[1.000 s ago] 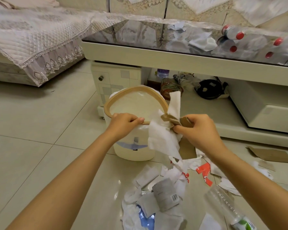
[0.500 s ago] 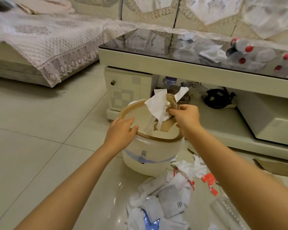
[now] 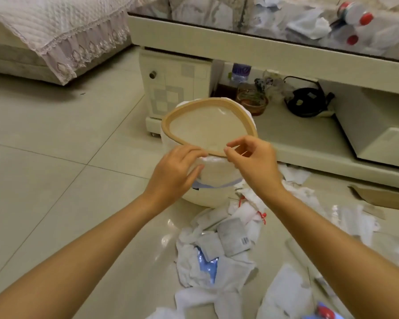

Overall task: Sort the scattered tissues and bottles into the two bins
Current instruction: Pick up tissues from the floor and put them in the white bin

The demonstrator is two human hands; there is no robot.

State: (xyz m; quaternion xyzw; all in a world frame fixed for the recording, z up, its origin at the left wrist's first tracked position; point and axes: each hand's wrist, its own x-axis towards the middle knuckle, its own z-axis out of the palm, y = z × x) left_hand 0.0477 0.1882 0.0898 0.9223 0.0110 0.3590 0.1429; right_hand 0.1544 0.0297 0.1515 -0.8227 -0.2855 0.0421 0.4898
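A white bin with a tan wooden rim (image 3: pixel 205 104) stands on the floor in front of the coffee table. My left hand (image 3: pixel 174 172) grips its near side just under the rim. My right hand (image 3: pixel 255 163) hovers at the near rim with thumb and forefinger slightly apart and nothing visible in them. A heap of crumpled white tissues (image 3: pixel 219 245) lies on the floor just below my hands. Red-capped bottles (image 3: pixel 356 14) and a tissue (image 3: pixel 309 27) lie on the glass tabletop. What is inside the bin cannot be made out.
The coffee table edge (image 3: pixel 251 43) runs behind the bin, with a drawer unit (image 3: pixel 171 88) and clutter on its lower shelf. Cardboard (image 3: pixel 382 199) lies at right. A lace-covered sofa (image 3: pixel 55 31) fills the upper left. Bare tiles stretch to the left.
My right hand carried the tissue and cardboard scrap over the bin; now they are gone from it and the hand has drawn back to the near rim. My left hand stays on the bin.
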